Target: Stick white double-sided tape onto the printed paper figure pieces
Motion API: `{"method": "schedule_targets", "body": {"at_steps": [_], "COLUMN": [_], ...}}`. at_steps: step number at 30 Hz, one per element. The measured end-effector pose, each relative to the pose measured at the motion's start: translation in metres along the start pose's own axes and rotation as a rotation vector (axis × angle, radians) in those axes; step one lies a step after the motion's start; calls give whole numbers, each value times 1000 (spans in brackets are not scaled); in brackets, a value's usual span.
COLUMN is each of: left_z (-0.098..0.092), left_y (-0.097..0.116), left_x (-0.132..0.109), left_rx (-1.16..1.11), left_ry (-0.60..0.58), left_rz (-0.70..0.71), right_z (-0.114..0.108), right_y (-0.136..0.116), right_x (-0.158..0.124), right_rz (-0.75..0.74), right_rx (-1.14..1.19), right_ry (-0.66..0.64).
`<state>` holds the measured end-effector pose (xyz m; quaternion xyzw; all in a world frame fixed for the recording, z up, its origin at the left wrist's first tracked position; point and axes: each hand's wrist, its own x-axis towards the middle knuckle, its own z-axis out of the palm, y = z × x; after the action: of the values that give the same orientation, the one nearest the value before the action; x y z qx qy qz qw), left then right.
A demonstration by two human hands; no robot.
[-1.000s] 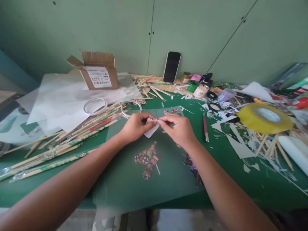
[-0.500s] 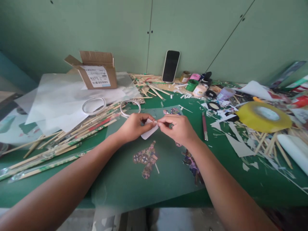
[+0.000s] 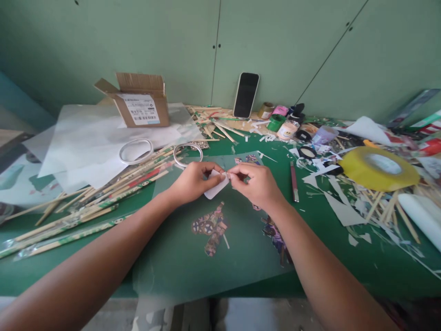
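A small white paper piece [image 3: 215,190] is pinched between the thumb and fingers of my left hand [image 3: 191,182]. At its upper right corner my right hand [image 3: 257,183] is closed in a fingertip pinch, thumb against forefinger, meeting the left fingertips. Under both hands lies a translucent plastic sheet [image 3: 179,271]. Flat on the sheet, just below the paper, is a brown patterned cut-out figure [image 3: 211,227] with a thin white strip at its side. A purple cut-out figure [image 3: 274,234] is partly covered by my right forearm, and another cut-out [image 3: 248,159] shows behind my hands.
Wrapped wooden sticks [image 3: 103,197] and two white tape rings [image 3: 136,151] lie left. An open cardboard box [image 3: 143,108] and a phone [image 3: 246,95] stand at the back. Right are a cutter knife [image 3: 294,181], paint jars [image 3: 287,130], paper scraps [image 3: 344,209] and a yellow tape roll [image 3: 379,168].
Both hands keep their pinch on the paper, with hardly any movement. The whole view has shifted slightly, so everything appears a little further right.
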<state>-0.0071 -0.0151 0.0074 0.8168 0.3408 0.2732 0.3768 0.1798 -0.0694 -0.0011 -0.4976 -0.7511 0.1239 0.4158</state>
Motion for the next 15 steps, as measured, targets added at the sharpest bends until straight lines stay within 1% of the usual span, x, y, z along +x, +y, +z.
{"method": "schedule_targets", "body": {"at_steps": [2, 4, 6, 8, 10, 12, 14, 15], "left_z": [0, 0, 1, 2, 4, 6, 7, 7], "left_y": [1, 0, -3, -6, -8, -9, -8, -7], "left_x": [0, 1, 1, 2, 3, 4, 5, 5], "left_rx": [-30, -65, -106, -171, -254, -331, -387, -405], "left_ry": [1, 6, 11, 18, 30, 46, 64, 75], "left_rz": [7, 6, -8, -29, -44, -54, -61, -63], "right_z": [1, 0, -3, -8, -12, -14, -12, -9], "right_y": [0, 0, 1, 2, 4, 6, 7, 6], "right_x": [0, 0, 1, 3, 5, 6, 5, 5], "right_rz": [22, 75, 160, 263, 364, 427, 426, 405], "right_rx": [-3, -15, -41, -82, -134, -149, -90, -31], "right_ry": [49, 115, 187, 234, 254, 267, 254, 226]}}
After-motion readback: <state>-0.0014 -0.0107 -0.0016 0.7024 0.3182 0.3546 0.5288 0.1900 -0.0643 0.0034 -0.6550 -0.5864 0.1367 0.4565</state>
